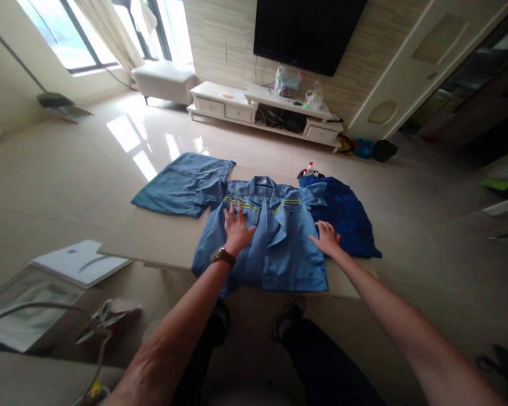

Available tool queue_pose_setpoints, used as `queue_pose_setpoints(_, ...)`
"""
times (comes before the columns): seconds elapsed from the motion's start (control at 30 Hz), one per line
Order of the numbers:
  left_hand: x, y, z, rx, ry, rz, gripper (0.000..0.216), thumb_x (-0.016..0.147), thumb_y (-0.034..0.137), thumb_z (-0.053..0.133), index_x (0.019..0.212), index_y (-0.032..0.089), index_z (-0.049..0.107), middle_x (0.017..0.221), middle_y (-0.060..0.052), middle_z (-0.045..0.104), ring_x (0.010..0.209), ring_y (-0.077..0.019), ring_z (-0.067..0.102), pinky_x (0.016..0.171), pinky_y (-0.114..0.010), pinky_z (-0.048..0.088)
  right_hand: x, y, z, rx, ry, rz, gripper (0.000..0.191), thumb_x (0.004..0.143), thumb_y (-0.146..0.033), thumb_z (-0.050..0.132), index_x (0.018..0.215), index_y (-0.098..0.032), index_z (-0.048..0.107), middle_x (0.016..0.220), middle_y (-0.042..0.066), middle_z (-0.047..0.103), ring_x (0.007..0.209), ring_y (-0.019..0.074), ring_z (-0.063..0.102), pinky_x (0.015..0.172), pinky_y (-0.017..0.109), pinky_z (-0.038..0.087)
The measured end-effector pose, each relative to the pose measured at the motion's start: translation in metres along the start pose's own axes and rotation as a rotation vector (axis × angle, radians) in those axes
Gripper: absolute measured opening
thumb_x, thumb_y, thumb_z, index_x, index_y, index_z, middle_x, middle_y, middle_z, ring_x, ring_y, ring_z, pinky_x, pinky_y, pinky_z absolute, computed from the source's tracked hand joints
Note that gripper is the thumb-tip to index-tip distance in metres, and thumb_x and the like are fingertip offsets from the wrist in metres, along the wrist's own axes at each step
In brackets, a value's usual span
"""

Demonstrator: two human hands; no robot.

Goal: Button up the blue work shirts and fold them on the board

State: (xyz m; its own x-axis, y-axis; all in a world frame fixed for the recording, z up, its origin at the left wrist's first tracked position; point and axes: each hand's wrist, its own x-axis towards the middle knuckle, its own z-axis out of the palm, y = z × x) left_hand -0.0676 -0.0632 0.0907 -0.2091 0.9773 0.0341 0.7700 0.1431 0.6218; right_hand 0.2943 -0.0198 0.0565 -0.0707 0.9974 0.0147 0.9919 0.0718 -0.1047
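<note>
You can read no word, number or brand with certainty here; the marks in view are too small or blurred to spell out. On the blue shirt [258,242] spread on the desk [152,239] before you, a small pale label [261,181] sits inside the collar, its print illegible to you. You also see a faint marking just above the yellow stripes on the chest side to your left, equally unreadable. On the white flat box [74,265] at your left, you find a small grey mark that you cannot make out
</note>
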Motion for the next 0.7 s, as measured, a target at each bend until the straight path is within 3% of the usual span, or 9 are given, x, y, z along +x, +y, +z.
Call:
queue_pose_setpoints(0.13, -0.151, -0.015, 0.0, -0.075, -0.037, 0.073, 0.098, 0.083, 0.031, 0.067, 0.166, 0.02, 0.016, 0.174, -0.019, 0.006, 0.16, -0.0441, -0.002, 0.124, -0.063, 0.026, -0.146, 0.002, -0.012, 0.015, 0.063, 0.028, 0.049, 0.088, -0.041, 0.056, 0.136, -0.028, 0.052, 0.153, 0.014, 0.046, 0.141, 0.0369, 0.039, 0.106, 0.057, 0.044)
queue_pose_setpoints(0.23, -0.269, -0.025, -0.03, -0.119, -0.139, 0.158, 0.092, 0.082, 0.028, 0.067, 0.163, 0.019, 0.026, 0.174, -0.019, 0.011, 0.161, -0.042, 0.002, 0.127, -0.06, 0.022, -0.276, 0.001, -0.046, 0.072, 0.11, 0.046, 0.052, 0.087, -0.039, 0.056, 0.136, -0.026, 0.051, 0.154, 0.015, 0.045, 0.143, 0.0364, 0.041, 0.11, 0.057, 0.043)
queue_pose_setpoints(0.33, -0.379, -0.038, -0.09, -0.156, -0.453, 0.256, 0.081, 0.083, 0.032, 0.066, 0.159, 0.019, 0.039, 0.171, -0.019, 0.021, 0.16, -0.0386, 0.015, 0.128, -0.055, 0.022, -0.405, 0.014, -0.099, 0.133, 0.005, 0.008, 0.061, 0.081, -0.043, 0.06, 0.14, -0.027, 0.051, 0.158, 0.014, 0.043, 0.148, 0.037, 0.038, 0.115, 0.058, 0.04)
queue_pose_setpoints(0.43, -0.471, -0.053, -0.164, -0.182, -0.899, 0.454, 0.075, 0.078, 0.044, 0.073, 0.15, 0.036, 0.053, 0.165, -0.008, 0.041, 0.153, -0.032, 0.038, 0.127, -0.046, 0.031, -0.508, 0.04, -0.17, 0.299, -0.247, -0.061, 0.069, 0.078, -0.054, 0.068, 0.14, -0.027, 0.054, 0.15, 0.014, 0.053, 0.141, 0.035, 0.05, 0.115, 0.052, 0.043)
queue_pose_setpoints(0.5, -0.52, -0.057, -0.21, -0.184, -1.052, 0.492, 0.062, 0.08, 0.052, 0.071, 0.141, 0.048, 0.06, 0.149, -0.001, 0.06, 0.139, -0.0284, 0.056, 0.12, -0.043, 0.041, -0.557, 0.054, -0.22, 0.43, -0.318, -0.029, 0.062, 0.082, -0.063, 0.064, 0.132, -0.026, 0.061, 0.138, 0.015, 0.063, 0.127, 0.0338, 0.062, 0.107, 0.05, 0.051)
queue_pose_setpoints(0.6, -0.576, -0.056, -0.264, -0.206, -0.993, 0.471, 0.055, 0.084, 0.059, 0.066, 0.139, 0.048, 0.063, 0.135, 0.001, 0.07, 0.127, -0.0269, 0.064, 0.114, -0.041, 0.048, -0.61, 0.058, -0.284, 0.5, -0.259, -0.041, 0.058, 0.083, -0.071, 0.063, 0.118, -0.026, 0.07, 0.116, 0.015, 0.073, 0.11, 0.0318, 0.07, 0.098, 0.048, 0.056)
queue_pose_setpoints(0.67, -0.608, -0.061, -0.29, -0.22, -0.903, 0.498, 0.058, 0.085, 0.061, 0.067, 0.14, 0.047, 0.062, 0.139, 0.001, 0.068, 0.128, -0.0269, 0.063, 0.115, -0.04, 0.047, -0.639, 0.049, -0.314, 0.423, -0.186, -0.095, 0.058, 0.08, -0.073, 0.066, 0.113, -0.025, 0.074, 0.109, 0.015, 0.075, 0.101, 0.0295, 0.072, 0.087, 0.043, 0.059)
queue_pose_setpoints(0.7, -0.625, -0.067, -0.301, -0.225, -0.849, 0.511, 0.058, 0.083, 0.061, 0.068, 0.14, 0.048, 0.062, 0.14, 0.002, 0.067, 0.129, -0.0273, 0.062, 0.115, -0.04, 0.047, -0.653, 0.043, -0.323, 0.341, -0.084, -0.127, 0.057, 0.08, -0.074, 0.067, 0.108, -0.025, 0.076, 0.102, 0.015, 0.075, 0.093, 0.0277, 0.073, 0.079, 0.039, 0.059)
